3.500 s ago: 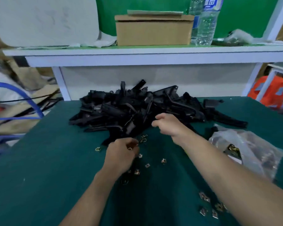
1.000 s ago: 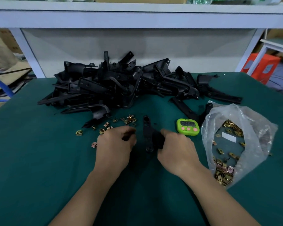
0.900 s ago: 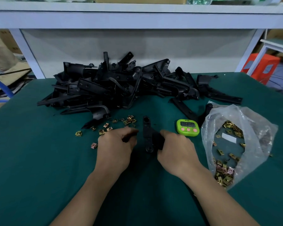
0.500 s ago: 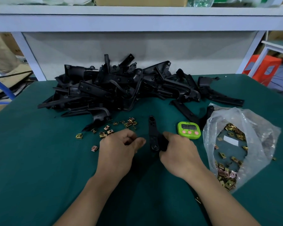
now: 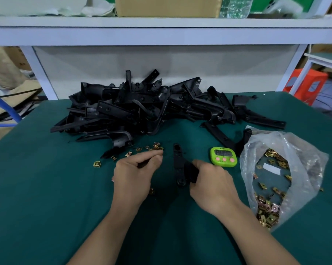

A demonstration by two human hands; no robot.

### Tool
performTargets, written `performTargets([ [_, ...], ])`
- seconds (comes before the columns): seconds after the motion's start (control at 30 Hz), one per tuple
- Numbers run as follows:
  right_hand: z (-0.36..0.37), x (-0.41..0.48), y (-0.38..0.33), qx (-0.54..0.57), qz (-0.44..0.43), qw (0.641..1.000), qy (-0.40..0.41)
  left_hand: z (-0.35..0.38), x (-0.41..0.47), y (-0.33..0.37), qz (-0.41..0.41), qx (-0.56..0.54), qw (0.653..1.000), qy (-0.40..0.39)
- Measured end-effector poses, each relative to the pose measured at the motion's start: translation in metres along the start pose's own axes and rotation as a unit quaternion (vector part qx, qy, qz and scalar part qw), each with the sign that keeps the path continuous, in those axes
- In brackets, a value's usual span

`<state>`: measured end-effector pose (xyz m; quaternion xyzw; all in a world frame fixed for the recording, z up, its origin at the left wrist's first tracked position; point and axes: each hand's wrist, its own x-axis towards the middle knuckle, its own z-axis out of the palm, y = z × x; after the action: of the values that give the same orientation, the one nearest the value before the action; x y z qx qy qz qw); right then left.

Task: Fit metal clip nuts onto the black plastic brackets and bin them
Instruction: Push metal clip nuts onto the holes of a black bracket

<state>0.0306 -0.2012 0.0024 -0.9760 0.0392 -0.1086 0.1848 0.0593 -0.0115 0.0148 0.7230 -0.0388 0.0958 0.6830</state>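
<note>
A single black plastic bracket (image 5: pixel 177 161) stands upright on the green table (image 5: pixel 46 188); my right hand (image 5: pixel 213 184) grips its lower right side. My left hand (image 5: pixel 134 173) is just left of it, thumb and forefinger pinching a clip nut at the near edge of several loose brass clip nuts (image 5: pixel 153 147). Behind them lies a big pile of black brackets (image 5: pixel 142 111). A clear plastic bag (image 5: pixel 302 163) at the right holds many more clip nuts.
A green digital timer (image 5: pixel 223 156) sits between the held bracket and the bag. Stray nuts lie at the left (image 5: pixel 97 164) and by my left wrist (image 5: pixel 151 191). A white shelf (image 5: pixel 161 33) with a cardboard box overhangs the table's far side.
My right hand pulled one bracket from the pile toward me and still holds it. My left hand has moved forward from beside the bracket to the loose nuts.
</note>
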Motion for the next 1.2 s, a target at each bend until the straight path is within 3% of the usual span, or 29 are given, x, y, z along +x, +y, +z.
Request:
performTargets([
  [0.1, -0.001, 0.000, 0.000, -0.016, 0.001, 1.000, -0.005, 0.000, 0.002, 0.000, -0.002, 0.015, 1.000, -0.012],
  [0.47, -0.010, -0.005, -0.007, -0.111, -0.019, 0.993, 0.045, 0.004, 0.000, 0.003, -0.051, -0.087, 0.993, -0.055],
  [0.87, -0.011, -0.003, -0.002, -0.059, 0.021, 0.998, 0.020, 0.005, -0.003, 0.005, -0.069, -0.113, 0.987, -0.096],
  [1.2, -0.018, 0.003, 0.001, -0.135, -0.011, 0.991, 0.016, 0.005, 0.000, 0.006, -0.098, -0.102, 0.981, -0.134],
])
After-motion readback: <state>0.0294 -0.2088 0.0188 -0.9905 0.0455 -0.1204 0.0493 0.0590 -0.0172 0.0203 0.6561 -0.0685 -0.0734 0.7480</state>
